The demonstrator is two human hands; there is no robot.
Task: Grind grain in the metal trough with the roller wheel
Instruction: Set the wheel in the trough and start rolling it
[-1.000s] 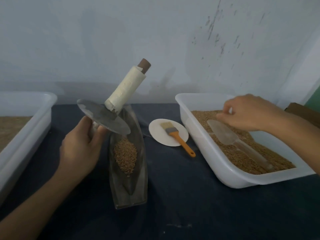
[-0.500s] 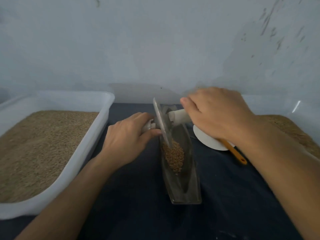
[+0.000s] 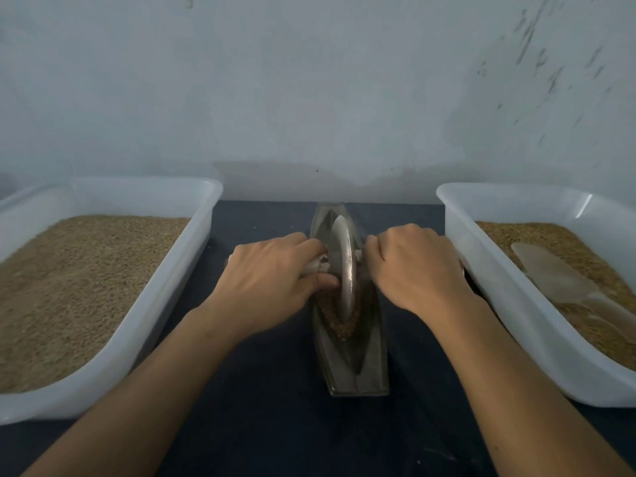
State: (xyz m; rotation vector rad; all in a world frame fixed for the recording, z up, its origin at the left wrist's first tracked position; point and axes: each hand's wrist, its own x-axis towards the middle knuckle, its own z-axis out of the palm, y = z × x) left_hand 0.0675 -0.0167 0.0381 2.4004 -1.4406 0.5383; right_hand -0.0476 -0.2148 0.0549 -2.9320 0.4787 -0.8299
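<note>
Two white tubs (image 3: 103, 356) of grain flanking the work now, both squarely framed where a second ago only one was (head turned back to centre). Between them, metal trough (image 3: 358, 370) lying lengthwise on dark cloth, small heap of grain (image 3: 335, 318) in its hollow. Roller wheel (image 3: 344, 266) no longer raised and tilted: upright, edge down in the heap. Left hand (image 3: 265, 287) and right hand (image 3: 416, 270) each wrapped round a handle end. Probably ready for rolling strokes to begin.
</note>
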